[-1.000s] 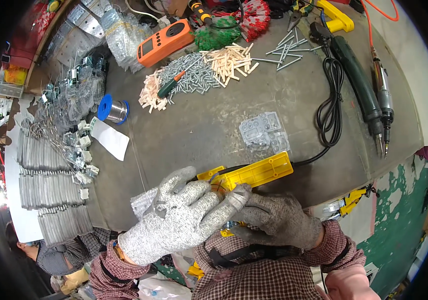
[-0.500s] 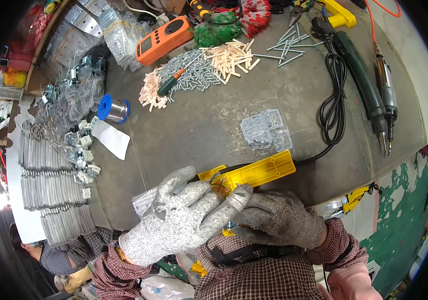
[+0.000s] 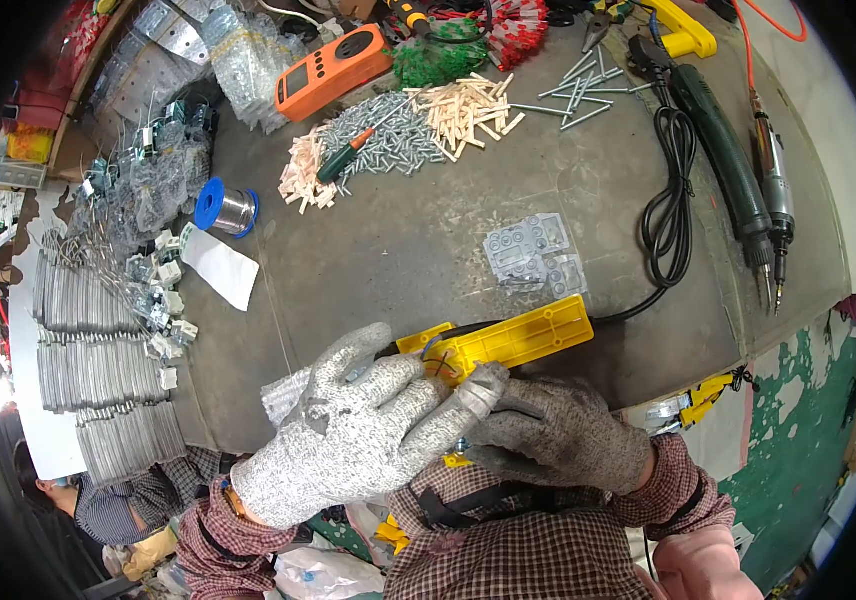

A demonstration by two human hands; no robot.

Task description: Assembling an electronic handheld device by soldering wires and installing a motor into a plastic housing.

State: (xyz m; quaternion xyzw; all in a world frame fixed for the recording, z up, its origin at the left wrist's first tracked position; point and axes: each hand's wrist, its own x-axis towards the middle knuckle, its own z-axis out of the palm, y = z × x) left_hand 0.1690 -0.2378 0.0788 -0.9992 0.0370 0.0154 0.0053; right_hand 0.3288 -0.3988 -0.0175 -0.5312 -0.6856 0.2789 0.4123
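My left hand (image 3: 353, 430), in a speckled pale glove, reaches over the left end of a yellow plastic housing (image 3: 523, 340). Its fingers are bent, and the palm side is hidden. My right hand (image 3: 563, 430), in a darker grey glove, has its fingers closed against the left fingertips. A small metallic bit and a yellow piece (image 3: 457, 461) show between the hands; what exactly is held cannot be made out. Thin coloured wires (image 3: 441, 366) lie in the open housing, and a black cable (image 3: 638, 312) runs out of its right end.
Beyond the housing lies a grey moulded part (image 3: 533, 255). Piled screws (image 3: 388, 140), a screwdriver (image 3: 346, 160) and an orange meter (image 3: 333, 72) are farther back. A solder spool (image 3: 228, 208) and stacked metal strips (image 3: 98, 370) stand left; a soldering iron (image 3: 718, 150) and power screwdriver (image 3: 776, 190) lie right.
Both hands stay together at the housing with almost the same grip. The view has shifted very slightly; nothing has plainly been picked up or put down.
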